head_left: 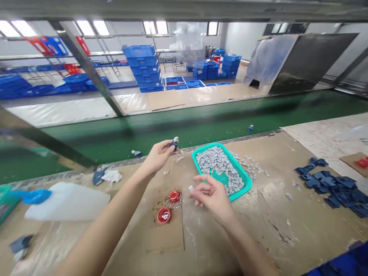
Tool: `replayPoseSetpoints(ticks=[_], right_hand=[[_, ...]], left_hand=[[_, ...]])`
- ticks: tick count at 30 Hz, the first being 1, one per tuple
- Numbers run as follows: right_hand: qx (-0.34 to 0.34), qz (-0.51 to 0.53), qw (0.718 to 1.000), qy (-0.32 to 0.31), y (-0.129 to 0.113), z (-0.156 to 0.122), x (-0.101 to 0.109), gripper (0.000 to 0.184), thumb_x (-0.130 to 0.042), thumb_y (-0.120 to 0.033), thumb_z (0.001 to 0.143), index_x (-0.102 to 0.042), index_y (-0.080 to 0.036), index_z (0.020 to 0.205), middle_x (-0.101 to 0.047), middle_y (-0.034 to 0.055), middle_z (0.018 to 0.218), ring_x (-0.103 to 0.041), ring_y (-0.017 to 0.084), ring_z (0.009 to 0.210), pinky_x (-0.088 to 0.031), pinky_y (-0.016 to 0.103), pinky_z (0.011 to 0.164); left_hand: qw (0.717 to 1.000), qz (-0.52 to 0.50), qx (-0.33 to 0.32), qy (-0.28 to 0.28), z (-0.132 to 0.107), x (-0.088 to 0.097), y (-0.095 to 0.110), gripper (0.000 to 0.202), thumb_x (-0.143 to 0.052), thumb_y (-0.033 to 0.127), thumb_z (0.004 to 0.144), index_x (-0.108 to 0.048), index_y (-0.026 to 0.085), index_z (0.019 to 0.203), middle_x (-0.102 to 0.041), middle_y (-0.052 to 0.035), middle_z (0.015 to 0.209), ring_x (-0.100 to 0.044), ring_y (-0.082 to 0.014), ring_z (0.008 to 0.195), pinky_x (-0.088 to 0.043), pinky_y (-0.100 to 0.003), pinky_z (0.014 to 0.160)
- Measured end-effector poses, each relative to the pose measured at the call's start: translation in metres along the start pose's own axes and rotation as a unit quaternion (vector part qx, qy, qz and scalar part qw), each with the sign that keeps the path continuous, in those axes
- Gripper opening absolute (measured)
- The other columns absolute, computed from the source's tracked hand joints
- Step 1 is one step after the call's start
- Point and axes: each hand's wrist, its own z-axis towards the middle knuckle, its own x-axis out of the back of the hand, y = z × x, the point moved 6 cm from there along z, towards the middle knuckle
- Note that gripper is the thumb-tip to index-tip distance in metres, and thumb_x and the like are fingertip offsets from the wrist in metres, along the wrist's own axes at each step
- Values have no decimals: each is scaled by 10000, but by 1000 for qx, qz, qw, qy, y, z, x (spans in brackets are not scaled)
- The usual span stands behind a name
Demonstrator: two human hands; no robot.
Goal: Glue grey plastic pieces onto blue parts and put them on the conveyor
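1. Two things held up over the bench [207, 249], one per hand and well apart, perhaps so that each can be seen clearly.
2. In the left hand [157, 156], pinched between thumb and fingers: dark piece [174, 145] with a whitish top, up near the belt [161, 124]; gripped by the dark part, seemingly to leave the pale end free.
3. In the right hand [211, 197], pinched at thumb and fingertip: white bit [190, 188], the index finger reaching out above; held by its edge, probably to keep most of it uncovered.
4. Just beyond the right hand: green basket [246, 182] heaped with grey bits [215, 161], likely put there for a short reach.
5. Between the forearms: two red cups [164, 216] on cardboard [166, 239], brown crumbs beside them; cardboard perhaps there to spare the bench. Cannot tell what fills the cups.
6. Farther right: dark parts [330, 184] in a loose pile, apparently kept clear of the basket.
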Motion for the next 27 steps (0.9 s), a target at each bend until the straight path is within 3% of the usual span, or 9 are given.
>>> replayPoseSetpoints(ticks=[4, 9, 12, 18, 27], right_hand=[[-41, -31, 999, 17, 30, -1, -25, 321, -755, -448, 672, -648, -153, 737, -685, 56, 658, -584, 144, 506, -441, 238, 459], [-19, -72, 996, 45, 53, 5, -31, 313, -722, -454, 709, -655, -150, 743, -684, 68, 658, -601, 162, 539, -480, 262, 503], [-14, -103, 994, 46, 58, 9, -31, 318, -715, -463, 711, -655, -151, 734, -678, 64, 642, -608, 171, 547, -485, 269, 510], [-33, -113, 992, 37, 61, 11, -30, 364, -734, -497, 672, -651, -147, 727, -680, 74, 645, -605, 172, 535, -491, 276, 499], [-54, -89, 995, 7, 60, 10, -29, 368, -736, -480, 689, -654, -130, 764, -685, 72, 659, -576, 130, 516, -445, 231, 487]], left_hand=[[986, -146, 27, 73, -78, 30, -1, 407, -726, 389, 696, -644, 173, 1031, -685, -86, 1048, -621, -232, 1008, -472, -359, 937], [963, -163, 84, 198, -149, 50, -35, 358, -783, 320, 638, -662, 195, 951, -694, -60, 985, -632, -225, 974, -490, -341, 930], [944, -197, 128, 234, -176, 50, -56, 377, -786, 319, 632, -665, 205, 970, -699, -56, 1002, -634, -228, 988, -506, -322, 914], [927, -224, 159, 253, -195, 44, -70, 385, -804, 294, 608, -668, 198, 956, -718, -62, 981, -649, -231, 983, -520, -322, 902], [927, -253, 155, 229, -187, 17, -75, 378, -808, 267, 599, -652, 158, 925, -733, -78, 911, -689, -243, 881, -547, -368, 867]])
